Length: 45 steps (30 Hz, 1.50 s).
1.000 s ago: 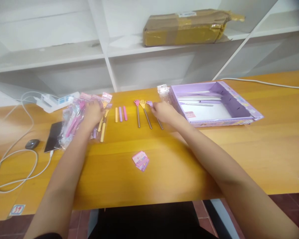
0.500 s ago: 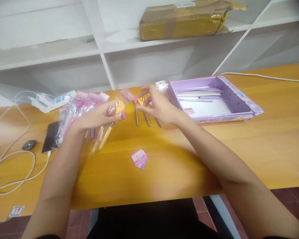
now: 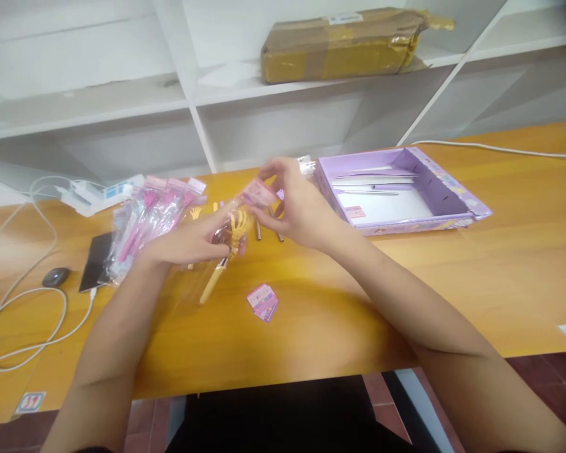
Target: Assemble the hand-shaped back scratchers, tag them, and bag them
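My left hand (image 3: 198,241) is closed on a clear plastic bag holding a yellow hand-shaped stick (image 3: 238,228), its pale handle slanting down to the left. Pinched at the bag's pink top card (image 3: 258,192) is my right hand (image 3: 296,204). Behind my hands, metal rods and small coloured pieces lie partly hidden on the table. Several bagged pink sticks (image 3: 158,211) are heaped to the left. A few small pink cards (image 3: 263,302) lie overlapped in front of my hands.
To the right sits an open purple box (image 3: 405,223) with thin rods and a pink card inside. A black mouse (image 3: 55,276), white cables, a dark phone-like slab (image 3: 94,261) and a white power strip (image 3: 87,198) are at left. A taped carton (image 3: 342,47) rests on the shelf.
My left hand has moved slightly right and down with the bagged yellow stick. My right hand, open over the rods before, has closed on the pink card at the bag's top.
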### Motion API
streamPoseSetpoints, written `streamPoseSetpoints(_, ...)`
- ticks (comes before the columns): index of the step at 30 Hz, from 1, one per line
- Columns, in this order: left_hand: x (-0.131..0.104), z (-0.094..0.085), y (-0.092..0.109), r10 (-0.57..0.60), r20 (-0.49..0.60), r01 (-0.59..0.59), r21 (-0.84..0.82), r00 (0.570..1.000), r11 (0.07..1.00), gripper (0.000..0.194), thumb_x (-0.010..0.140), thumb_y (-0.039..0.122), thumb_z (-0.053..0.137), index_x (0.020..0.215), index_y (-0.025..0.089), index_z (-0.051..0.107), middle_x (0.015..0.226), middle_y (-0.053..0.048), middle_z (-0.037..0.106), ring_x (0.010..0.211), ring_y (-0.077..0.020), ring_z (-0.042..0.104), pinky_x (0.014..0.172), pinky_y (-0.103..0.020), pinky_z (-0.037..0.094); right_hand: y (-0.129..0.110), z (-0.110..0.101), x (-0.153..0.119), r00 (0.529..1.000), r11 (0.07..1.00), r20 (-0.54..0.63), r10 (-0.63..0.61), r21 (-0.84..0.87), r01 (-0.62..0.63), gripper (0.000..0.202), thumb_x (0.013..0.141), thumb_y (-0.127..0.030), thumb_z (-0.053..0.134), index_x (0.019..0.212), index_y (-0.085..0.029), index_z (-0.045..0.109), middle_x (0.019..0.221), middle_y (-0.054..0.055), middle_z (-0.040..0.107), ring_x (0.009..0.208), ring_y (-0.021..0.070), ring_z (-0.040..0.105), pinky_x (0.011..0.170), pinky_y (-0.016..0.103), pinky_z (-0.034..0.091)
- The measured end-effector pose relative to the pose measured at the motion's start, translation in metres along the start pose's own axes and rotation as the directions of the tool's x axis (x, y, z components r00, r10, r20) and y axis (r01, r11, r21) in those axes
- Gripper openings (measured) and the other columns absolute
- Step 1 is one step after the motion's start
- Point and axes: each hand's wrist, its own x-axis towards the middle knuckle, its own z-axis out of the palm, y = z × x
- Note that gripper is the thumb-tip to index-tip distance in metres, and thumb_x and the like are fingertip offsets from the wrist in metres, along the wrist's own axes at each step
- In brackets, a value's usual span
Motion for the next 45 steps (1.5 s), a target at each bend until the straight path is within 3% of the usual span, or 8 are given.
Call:
streamPoseSetpoints(12,0.001,-0.001,0.004,-0.164,0.17,0.185,-0.114,0.972,0.976,0.084,0.085,0.028,0.065,0.166,0.028,0.04,0.101,-0.006,0.08,0.069,-0.0187,0.068,0.049,-0.025,0.044,0.005,0.003,-0.001,0.997,0.999,-0.071,-0.017,-0.037,0.014,0.039,0.109,-0.029,0.058,0.147,-0.031,0.052,0.143,0.013,0.063,0.107,0.0257,0.071,0.076,0.039,0.063)
streamPoseSetpoints(25,-0.002,-0.003,-0.012,-0.054,0.219,0.089,-0.152,0.974,0.984,0.091,0.1,0.022,0.055,0.179,0.028,0.011,0.105,-0.007,0.078,0.063,-0.0124,0.061,0.048,-0.021,0.041,0.005,-0.014,0.002,0.983,0.964,-0.061,-0.175,-0.214,0.158,0.013,0.109,-0.03,0.061,0.118,-0.027,0.07,0.149,0.012,0.06,0.109,0.0258,0.069,0.085,0.043,0.062)
streamPoseSetpoints(31,0.002,-0.002,-0.008,-0.028,0.239,0.071,-0.171,0.971,0.983,0.086,0.097,0.02,0.056,0.176,0.028,0.024,0.102,-0.005,0.076,0.061,-0.0113,0.057,0.051,-0.022,0.041,0.013,-0.014,0.01,0.991,0.992,-0.055,-0.122,0.028,0.123,0.01,0.108,-0.032,0.066,0.101,-0.026,0.071,0.122,0.008,0.07,0.117,0.026,0.068,0.1,0.045,0.06)
streamPoseSetpoints(36,0.002,-0.013,-0.009,-0.077,0.213,0.126,-0.224,0.974,0.967,0.08,0.086,0.014,0.057,0.163,0.028,0.044,0.096,-0.001,0.07,0.062,-0.0112,0.055,0.05,-0.022,0.041,0.031,-0.035,0.017,0.974,0.995,-0.207,0.092,0.063,-0.081,0.023,0.111,-0.043,0.062,0.101,-0.024,0.069,0.103,0.006,0.07,0.1,0.0226,0.068,0.09,0.039,0.057)
streamPoseSetpoints(39,-0.002,-0.023,-0.014,-0.132,0.098,0.154,-0.266,0.986,0.952,0.065,0.079,0.012,0.058,0.143,0.024,0.06,0.096,-0.003,0.07,0.059,-0.0106,0.053,0.048,-0.024,0.039,0.029,-0.046,0.014,0.979,0.98,0.115,0.167,0.086,-0.178,0.021,0.108,-0.039,0.066,0.096,-0.022,0.072,0.092,0.004,0.072,0.084,0.0189,0.067,0.078,0.034,0.052)
streamPoseSetpoints(40,-0.003,-0.025,-0.016,-0.144,0.049,0.153,-0.289,0.988,0.945,0.061,0.077,0.012,0.058,0.136,0.023,0.062,0.095,-0.003,0.07,0.058,-0.0104,0.053,0.047,-0.024,0.038,0.026,-0.045,0.012,0.939,0.977,0.299,0.167,0.075,-0.198,0.02,0.106,-0.036,0.068,0.094,-0.022,0.074,0.09,0.003,0.074,0.081,0.0178,0.066,0.075,0.033,0.05)
streamPoseSetpoints(42,-0.005,-0.028,-0.018,-0.156,-0.017,0.142,-0.329,0.988,0.934,0.058,0.075,0.012,0.058,0.131,0.023,0.063,0.093,-0.002,0.069,0.058,-0.0107,0.054,0.045,-0.024,0.037,0.018,-0.033,0.007,0.764,0.977,0.628,0.147,0.027,-0.21,0.017,0.103,-0.032,0.071,0.093,-0.021,0.077,0.089,0.003,0.077,0.077,0.0166,0.066,0.07,0.03,0.047)
streamPoseSetpoints(45,-0.005,-0.025,-0.017,-0.157,0.01,0.152,-0.336,0.987,0.93,0.06,0.076,0.012,0.058,0.134,0.025,0.061,0.093,-0.003,0.071,0.059,-0.0114,0.057,0.045,-0.023,0.039,0.008,-0.003,0.0,0.511,0.979,0.849,0.138,-0.039,-0.199,0.014,0.1,-0.026,0.074,0.089,-0.018,0.08,0.087,0.003,0.079,0.075,0.0165,0.066,0.067,0.029,0.044)
